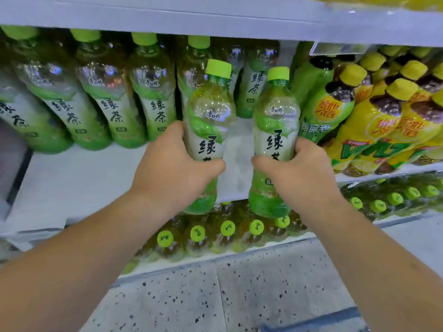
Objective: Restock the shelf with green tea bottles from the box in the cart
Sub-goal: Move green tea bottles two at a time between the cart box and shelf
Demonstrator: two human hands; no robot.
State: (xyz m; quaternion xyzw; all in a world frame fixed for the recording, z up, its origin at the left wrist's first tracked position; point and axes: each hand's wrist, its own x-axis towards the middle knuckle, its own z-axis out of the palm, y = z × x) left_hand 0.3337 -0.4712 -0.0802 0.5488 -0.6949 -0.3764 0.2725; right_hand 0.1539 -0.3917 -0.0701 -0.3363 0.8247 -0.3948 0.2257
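Note:
I hold two green tea bottles upright in front of the white shelf [79, 178]. My left hand [172, 164] grips the left green tea bottle [209, 116] round its middle. My right hand [299, 171] grips the right green tea bottle [275, 116] the same way. Both have light green caps and white-green labels, and their bases hang just past the shelf's front edge. Several matching green tea bottles [107, 99] stand in rows at the back of the shelf. The box and cart are out of view.
Yellow-capped iced tea bottles [383, 116] fill the shelf's right side. An upper shelf board [167, 20] runs close above the caps. A lower shelf holds several green-capped bottles [227, 228]. Speckled grey floor [215, 295] lies below.

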